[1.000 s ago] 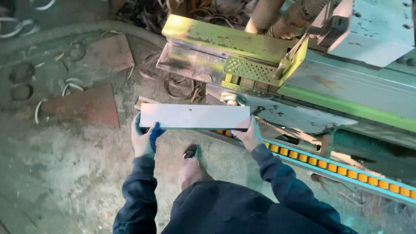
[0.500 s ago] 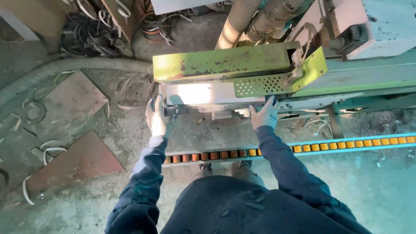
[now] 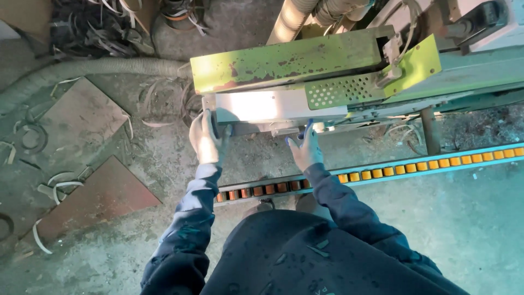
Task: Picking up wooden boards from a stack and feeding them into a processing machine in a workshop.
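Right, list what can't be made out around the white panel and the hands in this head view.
- Far part of the flat white panel: hidden under the worn green metal machine cover.
- Panel's near surface: washed out by glare.
- Left hand: fingertips curl round the panel's end, so the grip underneath is hidden.
- Right hand: contact with the panel's edge is in shadow.
- Orange roller rail: partly hidden behind the arms and cut off at the right edge.

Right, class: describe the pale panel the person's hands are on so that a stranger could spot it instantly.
Find the worn green machine cover. Directly beneath its front edge sits the white panel, with the left hand at its left end and the right hand below. It is the only smooth, bright white rectangle there.
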